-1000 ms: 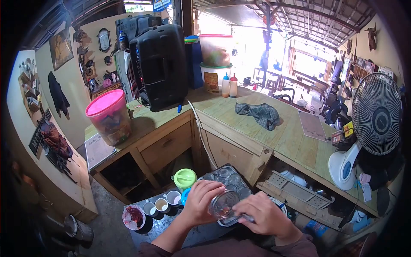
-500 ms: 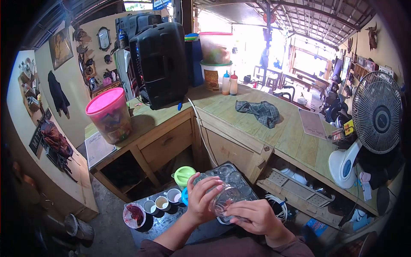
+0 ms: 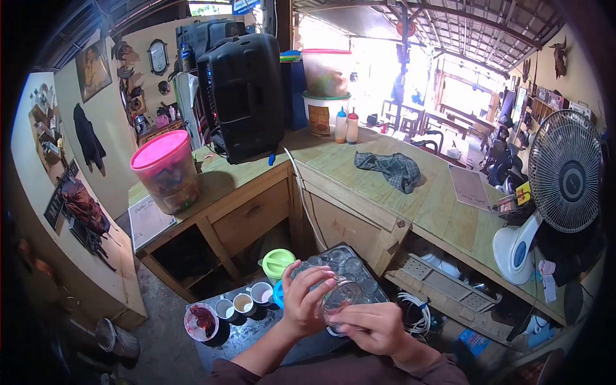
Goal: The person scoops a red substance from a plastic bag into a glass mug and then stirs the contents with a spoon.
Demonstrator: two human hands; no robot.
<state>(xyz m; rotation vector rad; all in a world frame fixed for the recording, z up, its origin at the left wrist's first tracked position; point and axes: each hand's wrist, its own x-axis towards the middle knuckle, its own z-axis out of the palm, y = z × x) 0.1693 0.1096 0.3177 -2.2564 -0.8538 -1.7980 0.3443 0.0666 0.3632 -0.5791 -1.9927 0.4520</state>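
A clear glass jar [image 3: 340,296] is tilted in front of me, its round mouth facing my body. Around its left side wrap the fingers of my left hand [image 3: 304,301]. My right hand [image 3: 372,326] is closed at the jar's near rim, its fingers pinched together; whatever lies between them is too small to make out. Just behind the jar, a dark tray [image 3: 380,294] holds several upturned glasses [image 3: 353,264]. To the left are a green-lidded container [image 3: 278,263], a blue lid [image 3: 278,295] and cups [image 3: 261,292].
A tub with red contents [image 3: 201,322] stands on the dark low table [image 3: 256,340]. On the wooden counter [image 3: 321,168] are a pink-lidded bucket [image 3: 165,173], a black speaker [image 3: 240,96], sauce bottles [image 3: 341,125], a checked cloth [image 3: 388,169] and a white fan [image 3: 516,247].
My right hand has shifted slightly left along the jar's rim. My left hand keeps its hold on the jar. The view has moved a little.
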